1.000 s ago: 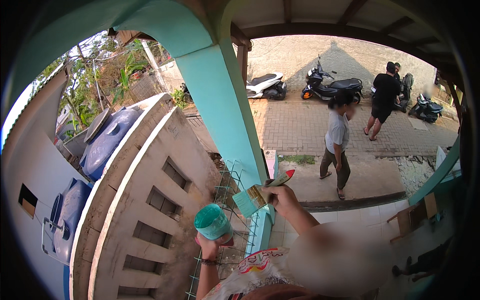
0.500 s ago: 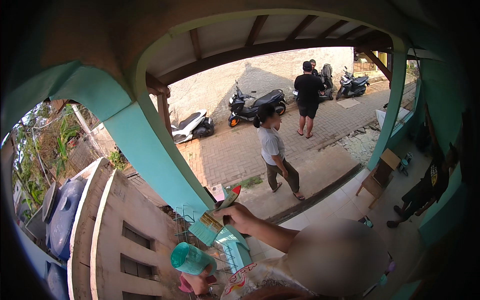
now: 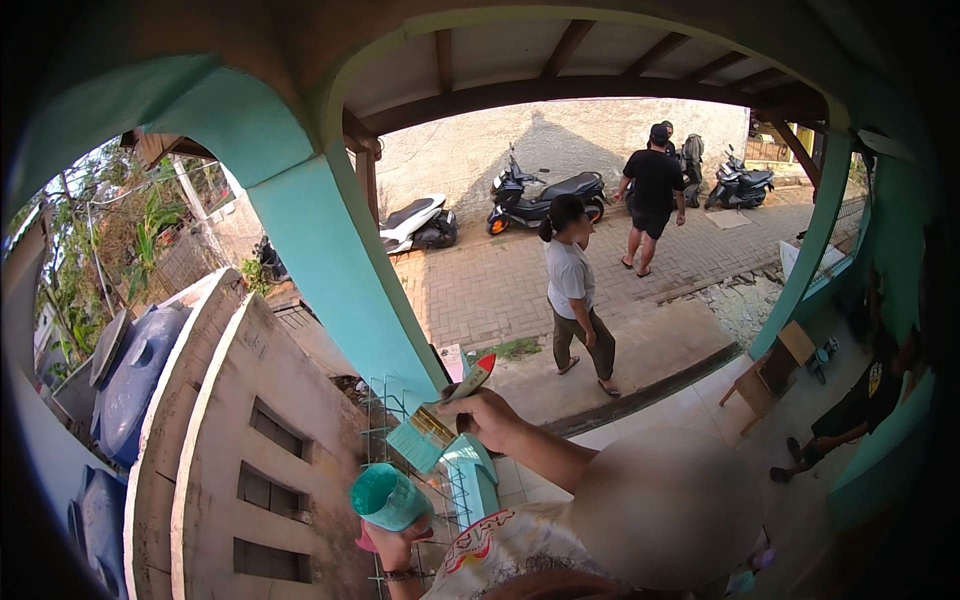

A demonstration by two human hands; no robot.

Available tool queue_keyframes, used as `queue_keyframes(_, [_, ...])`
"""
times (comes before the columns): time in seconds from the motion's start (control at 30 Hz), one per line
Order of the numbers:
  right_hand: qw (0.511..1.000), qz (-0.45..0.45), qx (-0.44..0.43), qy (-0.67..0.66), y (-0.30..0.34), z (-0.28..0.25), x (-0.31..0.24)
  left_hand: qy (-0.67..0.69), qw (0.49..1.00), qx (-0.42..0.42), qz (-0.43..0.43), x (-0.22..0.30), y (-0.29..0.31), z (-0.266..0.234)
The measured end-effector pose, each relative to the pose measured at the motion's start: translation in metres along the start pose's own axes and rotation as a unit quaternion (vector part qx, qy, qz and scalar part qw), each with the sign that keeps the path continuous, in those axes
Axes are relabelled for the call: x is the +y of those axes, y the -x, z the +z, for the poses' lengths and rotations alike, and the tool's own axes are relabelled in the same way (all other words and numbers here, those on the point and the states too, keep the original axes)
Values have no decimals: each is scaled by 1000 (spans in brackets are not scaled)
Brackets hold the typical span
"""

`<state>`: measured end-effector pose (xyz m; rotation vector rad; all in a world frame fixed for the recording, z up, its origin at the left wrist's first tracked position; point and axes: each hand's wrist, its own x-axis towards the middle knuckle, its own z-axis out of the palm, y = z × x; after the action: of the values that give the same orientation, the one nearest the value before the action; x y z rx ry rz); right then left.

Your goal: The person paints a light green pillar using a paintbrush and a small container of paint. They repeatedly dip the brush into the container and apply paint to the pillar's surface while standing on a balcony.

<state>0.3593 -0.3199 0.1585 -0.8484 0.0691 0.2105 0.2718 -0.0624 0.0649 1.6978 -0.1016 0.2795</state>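
Observation:
My right hand (image 3: 485,418) is closed round the handle of a flat paintbrush (image 3: 418,440) with teal-coated bristles and a red-tipped handle. The bristles point down and left, just above a teal plastic cup (image 3: 388,500). That cup is tilted with its mouth up and has teal paint on its inner wall; how much paint it holds I cannot tell. My left hand (image 3: 396,545) grips the cup low down, beside a bit of pink cloth (image 3: 366,538). Both hands are beside a teal pillar (image 3: 330,250), and the brush appears apart from it.
Thin teal metal rods (image 3: 378,425) stand below the pillar. A low wall with slots (image 3: 275,450) and blue tanks (image 3: 140,385) lie left. Outside are a person in grey (image 3: 572,290), a person in black (image 3: 652,190) and parked motorbikes (image 3: 545,195). A wooden chair (image 3: 765,370) stands right.
The view has swung left, so the surroundings sit farther right. Both hands appear slightly higher, still holding brush and cup. The person in black now has an arm lowered at the side.

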Motion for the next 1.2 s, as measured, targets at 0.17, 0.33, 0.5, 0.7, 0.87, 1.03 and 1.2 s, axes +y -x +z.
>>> queue_keyframes(0.17, [1000, 26, -5, -5, -7, 10, 12, -3, 1000, 25, 7, -10, 18, -19])
queue_keyframes(0.33, [999, 45, -13, -16, -9, 21, 14, 104, 991, 86, 10, -14, 16, -20])
queue_keyframes(0.5, [998, 53, -8, 16, -21, 6, 19, 109, 991, 73, -5, 9, 20, -15])
queue_keyframes(0.7, [996, 43, -8, 78, -26, 24, -14, 175, 984, 38, 20, -11, 12, -12])
queue_keyframes(0.87, [928, -173, -199, 263, -92, 118, -159, 182, 982, 44, -1, 32, 25, -8])
queue_keyframes(1.03, [711, -520, -162, 445, -104, 266, -359, 138, 988, 61, 26, 36, 30, 4])
queue_keyframes(1.2, [702, -519, -187, 449, -49, 341, -411, 132, 978, 161, 20, -10, 58, 2])
